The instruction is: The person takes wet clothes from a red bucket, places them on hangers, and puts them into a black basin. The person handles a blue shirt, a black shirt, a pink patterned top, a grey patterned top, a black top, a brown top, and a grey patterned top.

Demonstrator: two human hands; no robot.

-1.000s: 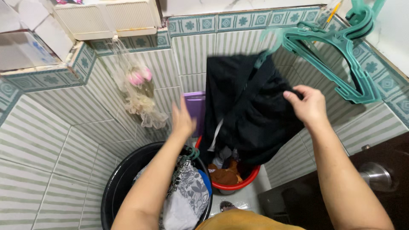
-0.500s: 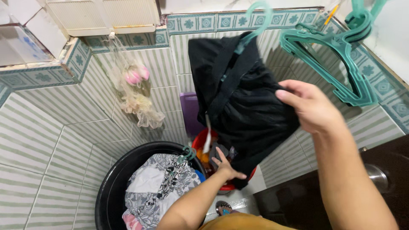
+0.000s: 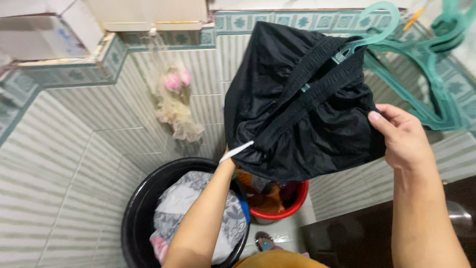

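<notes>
I hold up a black garment [image 3: 297, 109] with an elastic waistband; it hangs on a teal plastic hanger [image 3: 377, 22] in front of the tiled wall. My right hand [image 3: 404, 136] grips the garment's right edge. My left hand [image 3: 227, 161] reaches up to its lower left corner, next to a white drawstring [image 3: 237, 150]; its fingers are hidden behind the cloth.
Below stand a black tub [image 3: 134, 213] full of grey and white clothes [image 3: 198, 208] and a red bucket [image 3: 292, 206] with more clothes. More teal hangers [image 3: 441, 89] hang at the right. A net bag with pink items [image 3: 176, 99] hangs on the wall. A dark door [image 3: 357, 238] is at lower right.
The black garment on its hanger has been lifted higher and spread wider. My left hand came up from the red bucket to the garment's lower left corner.
</notes>
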